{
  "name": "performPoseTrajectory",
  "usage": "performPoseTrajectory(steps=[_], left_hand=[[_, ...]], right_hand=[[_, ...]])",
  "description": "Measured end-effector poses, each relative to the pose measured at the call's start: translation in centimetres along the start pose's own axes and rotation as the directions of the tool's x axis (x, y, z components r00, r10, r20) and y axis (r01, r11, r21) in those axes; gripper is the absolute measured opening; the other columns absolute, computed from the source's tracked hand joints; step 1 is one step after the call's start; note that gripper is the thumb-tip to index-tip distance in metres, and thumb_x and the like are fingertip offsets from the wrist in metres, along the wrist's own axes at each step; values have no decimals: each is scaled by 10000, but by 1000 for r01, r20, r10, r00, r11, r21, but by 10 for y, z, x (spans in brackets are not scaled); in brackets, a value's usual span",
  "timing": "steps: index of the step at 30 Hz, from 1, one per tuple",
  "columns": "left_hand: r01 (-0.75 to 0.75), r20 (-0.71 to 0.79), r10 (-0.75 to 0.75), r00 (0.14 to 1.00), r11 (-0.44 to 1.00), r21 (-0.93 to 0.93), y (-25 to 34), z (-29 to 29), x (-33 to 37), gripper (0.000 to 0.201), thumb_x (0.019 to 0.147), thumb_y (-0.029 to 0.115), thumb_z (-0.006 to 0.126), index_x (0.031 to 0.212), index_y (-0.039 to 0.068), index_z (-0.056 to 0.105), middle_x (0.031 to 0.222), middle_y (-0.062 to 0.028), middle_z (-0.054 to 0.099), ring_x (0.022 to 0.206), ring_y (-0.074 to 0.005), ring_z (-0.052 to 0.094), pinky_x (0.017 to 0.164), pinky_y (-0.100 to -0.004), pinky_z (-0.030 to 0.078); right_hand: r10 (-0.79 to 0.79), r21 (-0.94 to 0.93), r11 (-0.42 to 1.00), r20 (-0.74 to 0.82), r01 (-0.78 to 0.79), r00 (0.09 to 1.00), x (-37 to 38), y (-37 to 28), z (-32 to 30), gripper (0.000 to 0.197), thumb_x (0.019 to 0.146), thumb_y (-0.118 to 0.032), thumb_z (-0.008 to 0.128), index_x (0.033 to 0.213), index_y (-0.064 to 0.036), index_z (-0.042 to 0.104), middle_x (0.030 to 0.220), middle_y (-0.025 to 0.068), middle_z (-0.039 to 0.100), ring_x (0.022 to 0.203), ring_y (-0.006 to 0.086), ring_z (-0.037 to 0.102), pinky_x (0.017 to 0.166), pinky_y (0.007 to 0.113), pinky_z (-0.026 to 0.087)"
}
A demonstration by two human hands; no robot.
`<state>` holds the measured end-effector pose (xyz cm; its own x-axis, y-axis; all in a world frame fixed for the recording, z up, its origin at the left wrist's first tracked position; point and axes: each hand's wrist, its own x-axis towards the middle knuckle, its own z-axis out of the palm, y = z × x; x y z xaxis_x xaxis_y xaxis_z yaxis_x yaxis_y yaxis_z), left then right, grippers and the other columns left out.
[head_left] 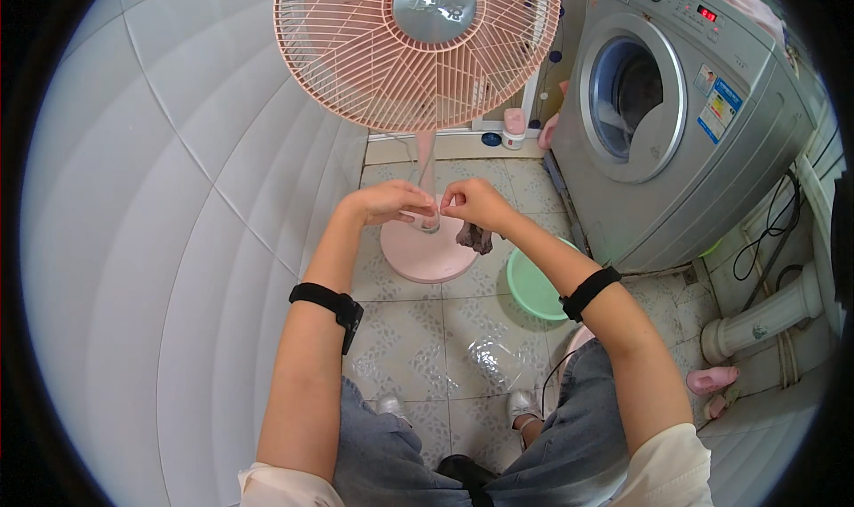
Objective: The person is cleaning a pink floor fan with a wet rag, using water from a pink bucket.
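Note:
A pink standing fan [353, 58] rises in front of me, its round base [429, 262] on the tiled floor. Both of my hands are raised in front of its pole [426, 156], fingertips nearly meeting. My left hand [391, 203] has its fingers drawn together; anything between them is too small to make out. A dark, crumpled cloth [475, 237] hangs below my right hand [480, 203], whose thumb and forefinger are pinched. The curled fingers hide how the cloth is gripped.
A light green basin [532, 285] stands right of the fan base. Clear plastic [498, 363] lies on the floor near my feet. At the right is a grey front-loading washing machine [676, 124]; a white wall [169, 240] runs along the left. Pink slippers [712, 380] lie at lower right.

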<state>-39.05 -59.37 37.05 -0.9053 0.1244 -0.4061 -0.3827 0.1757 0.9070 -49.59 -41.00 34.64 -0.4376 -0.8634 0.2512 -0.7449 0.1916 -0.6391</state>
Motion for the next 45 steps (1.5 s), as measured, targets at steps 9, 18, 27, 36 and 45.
performPoseTrajectory(steps=[9, 18, 27, 36, 45], left_hand=[[-37, -97, 30, 995, 997, -67, -10, -9, -2, 254, 853, 217, 547, 1033, 38, 558, 1073, -77, 572, 1046, -164, 515, 885, -333, 388], [-65, -158, 50, 986, 994, -90, -24, -15, 3, 203, 852, 225, 561, 954, 50, 575, 923, -31, 569, 916, -126, 524, 794, -293, 425], [-18, -208, 23, 978, 1000, 24, -38, -24, 4, 250, 853, 245, 550, 947, 15, 573, 923, -57, 568, 918, -145, 524, 808, -308, 440], [96, -303, -50, 952, 986, 137, -59, -36, 2, 303, 844, 234, 540, 991, -29, 573, 977, -107, 582, 928, -182, 553, 806, -319, 472], [83, -272, 27, 962, 919, 384, -47, -44, 13, 298, 816, 240, 553, 945, -25, 599, 908, -84, 613, 825, -166, 572, 706, -286, 472]], right_hand=[[-28, 47, 998, -43, 30, 999, -3, 12, -4, 130, 671, -141, 690, 724, -38, 633, 529, 29, 504, 481, 103, 443, 464, 265, 371], [-7, 6, 1000, -40, 7, 999, -1, 32, 0, 136, 662, -128, 698, 713, -19, 636, 562, 49, 554, 505, 118, 489, 496, 272, 408], [42, -47, 998, 47, -40, 998, -3, 34, -3, 153, 625, -167, 688, 706, -46, 642, 653, 113, 611, 612, 237, 594, 592, 319, 471], [135, -133, 984, 88, -123, 987, -12, 56, -16, 123, 615, -166, 693, 698, -84, 654, 657, 92, 615, 627, 228, 594, 610, 328, 473], [107, -57, 993, 92, -102, 990, -15, 67, -16, 122, 632, -145, 695, 711, -63, 653, 606, 65, 591, 563, 167, 551, 562, 291, 445]])
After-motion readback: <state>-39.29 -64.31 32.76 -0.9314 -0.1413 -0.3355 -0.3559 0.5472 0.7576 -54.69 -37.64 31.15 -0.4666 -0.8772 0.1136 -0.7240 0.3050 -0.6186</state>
